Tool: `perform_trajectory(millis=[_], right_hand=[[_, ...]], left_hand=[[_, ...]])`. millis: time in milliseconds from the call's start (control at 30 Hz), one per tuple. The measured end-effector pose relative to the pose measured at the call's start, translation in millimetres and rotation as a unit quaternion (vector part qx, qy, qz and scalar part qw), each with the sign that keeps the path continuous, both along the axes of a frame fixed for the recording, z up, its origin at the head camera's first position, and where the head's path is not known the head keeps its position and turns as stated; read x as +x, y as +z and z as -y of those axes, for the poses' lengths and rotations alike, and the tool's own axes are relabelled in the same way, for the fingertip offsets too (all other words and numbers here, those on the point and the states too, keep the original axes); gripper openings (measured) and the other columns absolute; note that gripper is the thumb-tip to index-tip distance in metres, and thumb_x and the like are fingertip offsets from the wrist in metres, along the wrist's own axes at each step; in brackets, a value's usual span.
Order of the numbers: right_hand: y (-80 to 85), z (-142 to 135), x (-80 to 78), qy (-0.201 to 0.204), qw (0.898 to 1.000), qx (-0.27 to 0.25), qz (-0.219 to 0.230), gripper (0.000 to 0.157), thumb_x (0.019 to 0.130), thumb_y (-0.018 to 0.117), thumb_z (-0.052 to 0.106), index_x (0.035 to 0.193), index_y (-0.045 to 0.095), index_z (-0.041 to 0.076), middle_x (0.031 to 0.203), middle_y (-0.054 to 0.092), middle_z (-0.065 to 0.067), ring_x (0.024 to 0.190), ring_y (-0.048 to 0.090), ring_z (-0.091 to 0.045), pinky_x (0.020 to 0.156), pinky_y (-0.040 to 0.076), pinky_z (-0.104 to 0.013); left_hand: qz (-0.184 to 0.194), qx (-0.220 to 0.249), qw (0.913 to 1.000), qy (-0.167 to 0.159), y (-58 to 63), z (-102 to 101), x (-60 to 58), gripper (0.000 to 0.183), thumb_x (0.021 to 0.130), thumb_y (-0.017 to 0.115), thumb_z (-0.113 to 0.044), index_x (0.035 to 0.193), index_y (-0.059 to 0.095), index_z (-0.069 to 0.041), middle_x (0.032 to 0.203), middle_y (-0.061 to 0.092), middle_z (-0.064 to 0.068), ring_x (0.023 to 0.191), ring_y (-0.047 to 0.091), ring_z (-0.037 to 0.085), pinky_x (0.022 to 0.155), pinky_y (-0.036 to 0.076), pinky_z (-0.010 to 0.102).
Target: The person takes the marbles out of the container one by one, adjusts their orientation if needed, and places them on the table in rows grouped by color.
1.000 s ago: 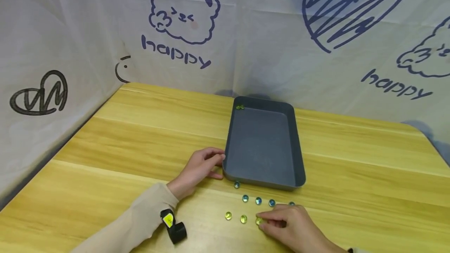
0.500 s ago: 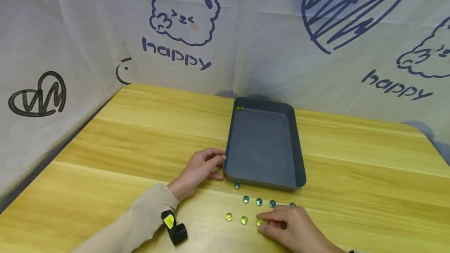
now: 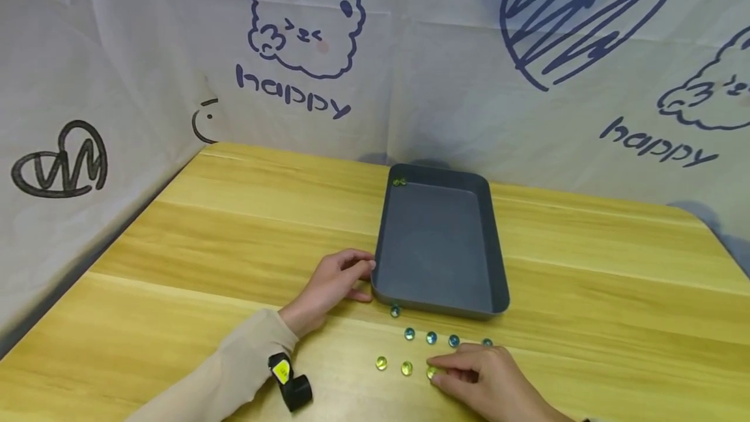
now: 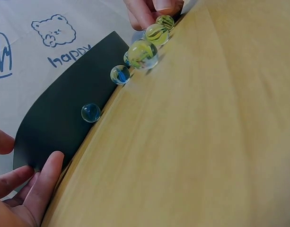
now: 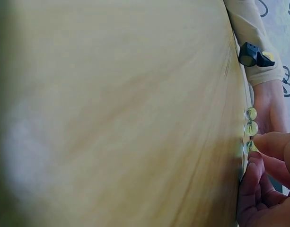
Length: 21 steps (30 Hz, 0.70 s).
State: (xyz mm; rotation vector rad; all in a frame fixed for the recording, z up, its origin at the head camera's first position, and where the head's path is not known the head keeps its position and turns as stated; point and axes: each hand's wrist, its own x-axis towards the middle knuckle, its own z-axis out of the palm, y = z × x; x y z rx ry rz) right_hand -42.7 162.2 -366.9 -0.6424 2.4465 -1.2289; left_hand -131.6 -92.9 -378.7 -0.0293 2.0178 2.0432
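At the front of the wooden table, my right hand (image 3: 489, 376) pinches a yellow glass marble (image 3: 431, 373) between thumb and index finger, low at the tabletop. Two more yellow marbles (image 3: 407, 368) lie left of it in a row. Behind them is a row of several blue marbles (image 3: 431, 337), the rightmost partly hidden by my right hand. One blue marble (image 3: 395, 310) lies close to the front wall of a dark grey tray (image 3: 498, 266). My left hand (image 3: 334, 282) rests its fingertips against the tray's left front corner, also visible in the left wrist view.
Two yellow-green marbles (image 3: 400, 182) sit in the tray's far left corner. A white cloth (image 3: 439, 83) with drawings hangs behind the table. A black wrist device (image 3: 291, 383) is strapped over the left sleeve.
Nearly nothing differs. The head view shifts slightly; both hands keep their places, the right still pinching the yellow marble.
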Motion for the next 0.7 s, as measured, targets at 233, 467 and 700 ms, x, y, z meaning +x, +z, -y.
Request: perform_trajectory(millis=[233,467,700], right_hand=[[-1.7,-0.9,0.2,-0.001,1.000,0.001,-0.004,0.025,0.091,0.069,0.027,0.109,0.075,0.011,0.088,0.066,0.011,0.067,0.053,-0.002,0.052,0.047,-0.022],[-2.3,-0.4,0.2,0.002,1.000,-0.003,-0.010,0.026,0.091,0.068,0.026,0.110,0.074,0.010,0.089,0.067,0.010,0.068,0.053,-0.002,0.052,0.047,-0.022],[-0.4,-0.7,0.0,-0.009,0.999,0.024,-0.023,0.023,0.090,0.069,0.030,0.108,0.075,0.018,0.097,0.070,0.012,0.090,0.064,-0.007,0.081,0.057,-0.029]], left_hand=[[-0.002,0.001,1.0000,0.000,-1.4,-0.4,-0.6,0.030,0.095,0.054,-0.008,0.120,0.060,0.007,0.106,0.062,0.018,0.089,0.063,0.022,0.068,0.061,0.035],[0.000,0.000,1.0000,0.001,-1.9,0.8,0.0,0.030,0.095,0.054,-0.008,0.121,0.060,0.007,0.107,0.062,0.018,0.089,0.063,0.021,0.068,0.061,0.035],[0.000,-0.002,1.0000,0.004,-1.3,0.4,0.2,0.030,0.095,0.055,-0.009,0.120,0.060,0.007,0.107,0.062,0.017,0.090,0.063,0.022,0.067,0.061,0.035]])
